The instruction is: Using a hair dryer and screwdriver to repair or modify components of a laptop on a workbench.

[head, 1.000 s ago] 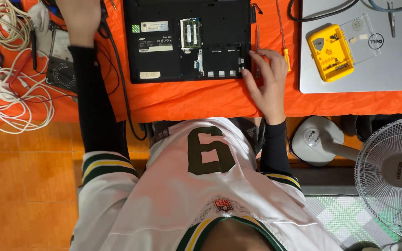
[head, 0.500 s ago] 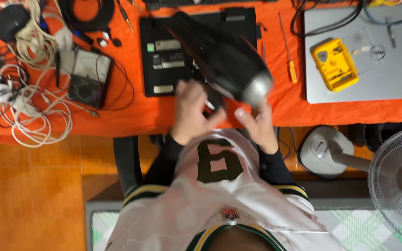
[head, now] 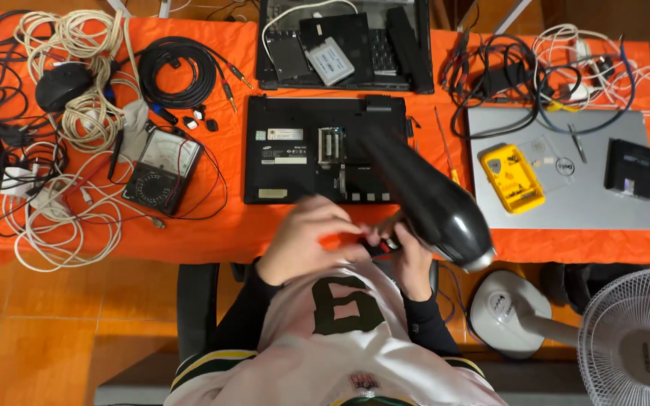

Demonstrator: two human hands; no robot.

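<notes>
Whereas a second ago the right hand rested on the open laptop base and the left reached away, both now meet at the table's near edge. Left of them lie coiled white cables [head: 77, 113] and an analog multimeter [head: 161, 170]. The left hand [head: 311, 239] curls over a small dark part; the right hand [head: 408, 252] grips a black hair dryer [head: 430, 199], lifted above the laptop base [head: 295, 162]. Rightward lies a yellow screwdriver-bit case [head: 511, 179].

A yellow case [head: 512, 178] lies on the silver laptop [head: 566, 171]; an analog multimeter [head: 163, 169] sits well left of it.
</notes>
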